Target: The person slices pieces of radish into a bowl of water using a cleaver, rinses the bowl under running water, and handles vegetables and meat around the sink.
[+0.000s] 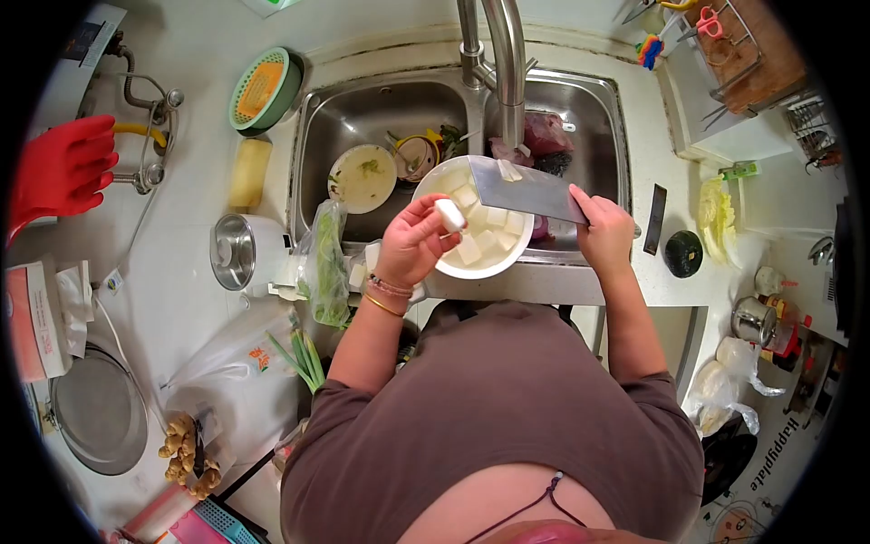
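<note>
A white bowl (480, 269) with several pale white chunks rests over the front of the double sink. Between the fingertips of my left hand (415, 243) is a white chunk (449, 216), held above the bowl's left side. My right hand (603, 227) is closed round the handle end of a cleaver (530, 192); its broad blade lies flat across the bowl's upper right, below the faucet (510, 82). Small pale pieces are on the blade near its far edge. The handle is mostly hidden by my fingers.
The left basin (335, 118) holds a plate (362, 179) and scraps; the right one has dark red meat (546, 134). Bagged greens (328, 263) and a metal pot (237, 251) are at the left. A dark round vegetable (683, 254) sits on the right counter.
</note>
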The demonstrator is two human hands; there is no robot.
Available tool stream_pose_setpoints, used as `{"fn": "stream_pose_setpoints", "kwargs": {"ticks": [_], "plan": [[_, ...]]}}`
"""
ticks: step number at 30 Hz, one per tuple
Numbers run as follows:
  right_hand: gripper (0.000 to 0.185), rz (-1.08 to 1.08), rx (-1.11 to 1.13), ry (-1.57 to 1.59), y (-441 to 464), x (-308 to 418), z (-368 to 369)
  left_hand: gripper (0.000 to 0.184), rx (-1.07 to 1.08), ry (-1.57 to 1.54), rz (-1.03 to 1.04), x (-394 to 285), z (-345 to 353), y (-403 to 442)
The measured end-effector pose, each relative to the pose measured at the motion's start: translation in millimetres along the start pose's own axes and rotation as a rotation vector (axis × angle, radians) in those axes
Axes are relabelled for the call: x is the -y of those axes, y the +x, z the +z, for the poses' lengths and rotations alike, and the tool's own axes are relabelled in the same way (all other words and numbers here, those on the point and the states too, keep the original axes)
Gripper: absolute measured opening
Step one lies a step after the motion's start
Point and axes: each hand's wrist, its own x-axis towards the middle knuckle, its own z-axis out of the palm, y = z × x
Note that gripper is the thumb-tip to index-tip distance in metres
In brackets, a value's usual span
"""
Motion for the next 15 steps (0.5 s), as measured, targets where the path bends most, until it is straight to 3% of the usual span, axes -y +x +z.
{"fn": "stream_pose_setpoints", "kwargs": {"ticks": [2, 5, 12, 15], "plan": [[0.036, 0.01, -0.005, -0.014, 0, -3, 0, 0.035, -0.037, 0.032, 0.019, -11, -7, -6], [0.032, 0.045, -0.003, -0.003, -4, -7, 3, 0.038, -0.159, 0.391, 0.038, -31, -14, -24], [0.025, 0.068, 0.059, -0.004, -12, -8, 5, 0.028, -0.323, 1.522, -0.344, -61, -19, -80], [0.025, 0.055, 0.064, -0.009, -12, -6, 7, 0.034, -0.127, 1.859, -0.054, -27, -40, -92]]}}
